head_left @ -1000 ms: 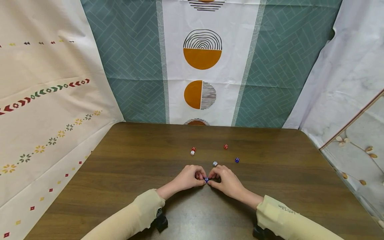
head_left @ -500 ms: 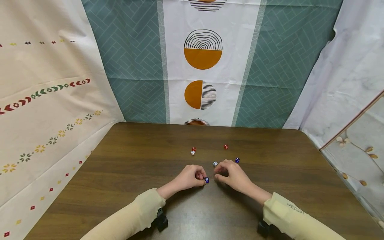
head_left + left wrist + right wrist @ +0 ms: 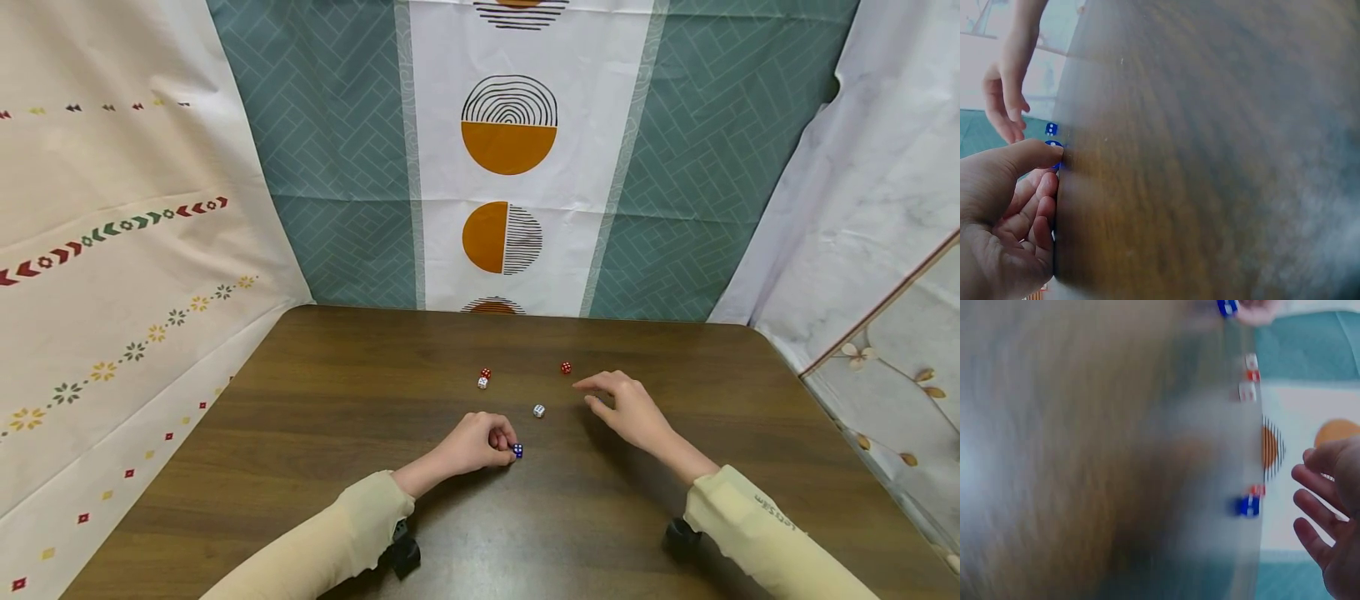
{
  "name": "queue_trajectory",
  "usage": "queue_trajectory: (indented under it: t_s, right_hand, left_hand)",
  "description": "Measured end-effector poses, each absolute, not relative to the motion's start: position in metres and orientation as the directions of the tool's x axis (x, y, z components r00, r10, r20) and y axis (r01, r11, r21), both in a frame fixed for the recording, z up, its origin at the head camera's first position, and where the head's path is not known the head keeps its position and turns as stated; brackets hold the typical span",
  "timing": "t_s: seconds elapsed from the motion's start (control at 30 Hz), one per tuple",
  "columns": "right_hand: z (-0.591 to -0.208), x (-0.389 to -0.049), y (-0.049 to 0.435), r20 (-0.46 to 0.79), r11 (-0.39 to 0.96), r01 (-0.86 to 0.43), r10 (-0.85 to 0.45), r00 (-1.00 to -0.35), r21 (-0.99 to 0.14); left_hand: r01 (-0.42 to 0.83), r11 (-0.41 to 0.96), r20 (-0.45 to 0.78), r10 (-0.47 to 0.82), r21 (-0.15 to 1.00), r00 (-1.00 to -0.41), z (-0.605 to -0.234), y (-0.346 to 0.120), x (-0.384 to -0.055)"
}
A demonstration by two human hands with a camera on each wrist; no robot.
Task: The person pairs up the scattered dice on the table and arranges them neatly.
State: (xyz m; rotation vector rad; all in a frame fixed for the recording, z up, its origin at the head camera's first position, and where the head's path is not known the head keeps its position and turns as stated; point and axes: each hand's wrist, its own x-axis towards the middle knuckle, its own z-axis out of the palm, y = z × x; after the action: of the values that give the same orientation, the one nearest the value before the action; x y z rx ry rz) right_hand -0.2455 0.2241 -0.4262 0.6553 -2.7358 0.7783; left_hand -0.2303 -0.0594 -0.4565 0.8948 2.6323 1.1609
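My left hand (image 3: 480,442) rests low over the table, its thumb and fingers curled at a blue die (image 3: 518,451) with white pips. In the left wrist view the thumb (image 3: 1038,153) partly covers this die. My right hand (image 3: 630,408) hovers to the right, thumb and forefinger spread apart, holding nothing. A second blue die (image 3: 1249,506) shows near it in the right wrist view; the hand hides it in the head view. A white die (image 3: 539,411) lies between the hands, a little farther back.
Farther back, a red die (image 3: 486,373) and a white die (image 3: 483,383) sit close together. Another red die (image 3: 566,367) lies ahead of the right hand. The brown wooden table (image 3: 360,375) ends at a patterned cloth (image 3: 345,208) behind.
My right hand has left the blue die at the left hand and moved right and away over the second blue die, its fingers spreading. The left hand has stayed in place.
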Motion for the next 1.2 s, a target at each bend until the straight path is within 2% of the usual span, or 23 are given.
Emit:
queue_trajectory:
  t_s: [0.37,0.6,0.97,1.2]
  right_hand:
    - [-0.437,-0.259,0.251,0.289,0.789,-0.443,-0.346,-0.893,-0.426]
    - [-0.442,-0.261,0.252,0.262,0.791,-0.436,-0.352,-0.898,-0.43]
    - [-0.445,-0.259,0.249,0.234,0.824,-0.365,-0.289,-0.928,-0.434]
    - [-0.448,-0.259,0.248,0.243,0.824,-0.372,-0.291,-0.925,-0.427]
  left_hand:
    - [0.465,0.529,0.109,0.57,0.71,-0.814,-0.455,-0.06,-0.229]
    - [0.451,0.531,0.094,0.568,0.717,-0.818,-0.455,-0.06,-0.229]
    - [0.445,0.521,0.097,0.565,0.728,-0.82,-0.456,-0.059,-0.229]
    - [0.446,0.522,0.097,0.565,0.727,-0.819,-0.456,-0.06,-0.229]
